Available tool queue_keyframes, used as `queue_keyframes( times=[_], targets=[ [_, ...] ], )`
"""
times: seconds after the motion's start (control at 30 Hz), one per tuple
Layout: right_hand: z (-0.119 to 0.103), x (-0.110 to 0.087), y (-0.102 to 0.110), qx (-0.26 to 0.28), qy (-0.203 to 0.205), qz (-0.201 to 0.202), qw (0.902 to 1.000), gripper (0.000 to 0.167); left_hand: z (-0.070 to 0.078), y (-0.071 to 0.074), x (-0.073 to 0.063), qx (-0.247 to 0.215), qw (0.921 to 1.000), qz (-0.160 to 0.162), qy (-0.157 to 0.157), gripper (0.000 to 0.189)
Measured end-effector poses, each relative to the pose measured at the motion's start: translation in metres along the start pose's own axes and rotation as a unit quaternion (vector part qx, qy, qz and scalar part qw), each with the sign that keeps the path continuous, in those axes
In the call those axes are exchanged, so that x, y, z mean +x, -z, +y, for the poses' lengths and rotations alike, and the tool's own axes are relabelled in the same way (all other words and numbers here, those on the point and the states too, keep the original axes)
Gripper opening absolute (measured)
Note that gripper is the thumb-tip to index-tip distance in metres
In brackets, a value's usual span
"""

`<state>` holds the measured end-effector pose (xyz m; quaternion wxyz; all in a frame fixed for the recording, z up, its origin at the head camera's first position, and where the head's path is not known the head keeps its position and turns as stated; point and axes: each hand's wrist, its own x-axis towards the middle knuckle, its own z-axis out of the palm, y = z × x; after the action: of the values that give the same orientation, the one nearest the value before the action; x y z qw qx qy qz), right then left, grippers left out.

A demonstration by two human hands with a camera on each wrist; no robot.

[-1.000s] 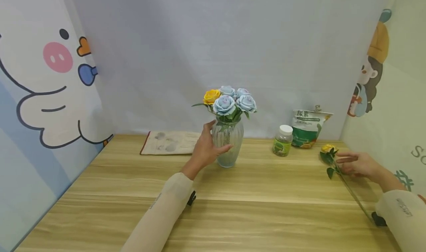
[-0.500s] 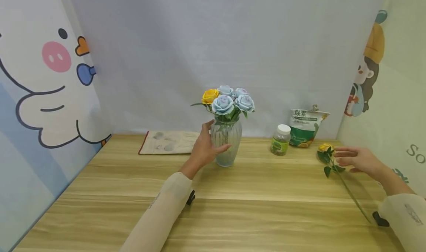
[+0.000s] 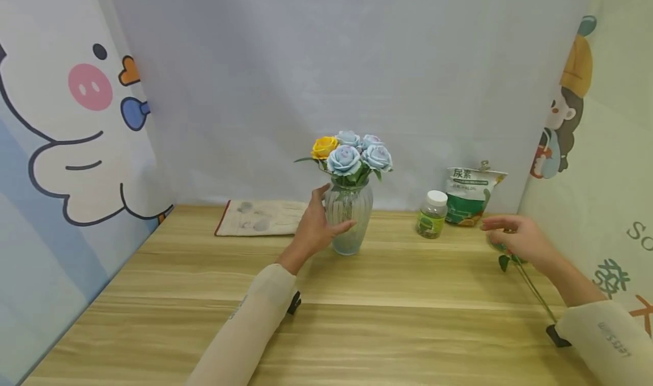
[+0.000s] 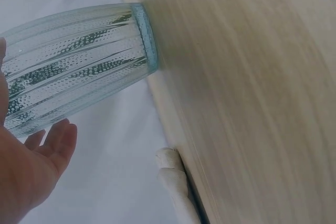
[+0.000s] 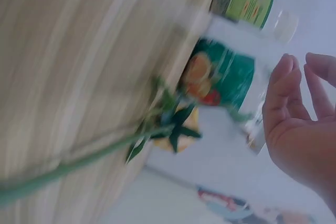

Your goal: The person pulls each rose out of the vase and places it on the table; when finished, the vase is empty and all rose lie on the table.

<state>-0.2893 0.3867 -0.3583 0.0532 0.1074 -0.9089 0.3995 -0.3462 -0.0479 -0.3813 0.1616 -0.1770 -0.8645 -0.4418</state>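
A ribbed clear glass vase point(image 3: 349, 216) stands upright on the table with pale blue roses point(image 3: 344, 160) and one yellow rose point(image 3: 324, 147) in it. My left hand point(image 3: 314, 230) holds the vase from its left side, thumb across the front and fingers round the back. In the left wrist view, the fingertips point(image 4: 65, 137) lie along the glass. On the right, a long-stemmed yellow rose point(image 5: 191, 124) lies on the table. Over its bloom hovers my right hand point(image 3: 525, 241), fingers loosely bent and holding nothing; from the head, it hides the bloom while the stem point(image 3: 533, 289) shows.
Right of the vase stand a small jar point(image 3: 432, 216) with a white lid and a green-and-white pouch point(image 3: 468, 196) closed with a clip. A beige cloth glove point(image 3: 257, 219) lies behind the left hand. Printed side walls and a grey backdrop enclose the wooden table point(image 3: 357, 329).
My right hand has drawn off the rose's right side and shifted left over its bloom, now covering it. The left hand keeps its hold on the vase.
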Motion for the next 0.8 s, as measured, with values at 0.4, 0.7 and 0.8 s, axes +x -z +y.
queue_keyframes(
  times=[0.4, 0.7, 0.8],
  targets=[
    [-0.048, 0.005, -0.051, 0.070, 0.032, -0.054, 0.9956, 0.036, 0.002, 0.003, 0.000, -0.006, 0.9997, -0.023, 0.006, 0.097],
    [-0.073, 0.009, -0.078, 0.108, 0.061, -0.043, 0.9913, 0.032, -0.001, 0.003, 0.000, 0.000, 0.9996, -0.027, 0.002, 0.097],
    [-0.083, 0.010, -0.088, 0.116, 0.079, -0.032, 0.9895, 0.030, -0.001, 0.003, 0.000, 0.003, 0.9996, -0.026, 0.003, 0.097]
  ],
)
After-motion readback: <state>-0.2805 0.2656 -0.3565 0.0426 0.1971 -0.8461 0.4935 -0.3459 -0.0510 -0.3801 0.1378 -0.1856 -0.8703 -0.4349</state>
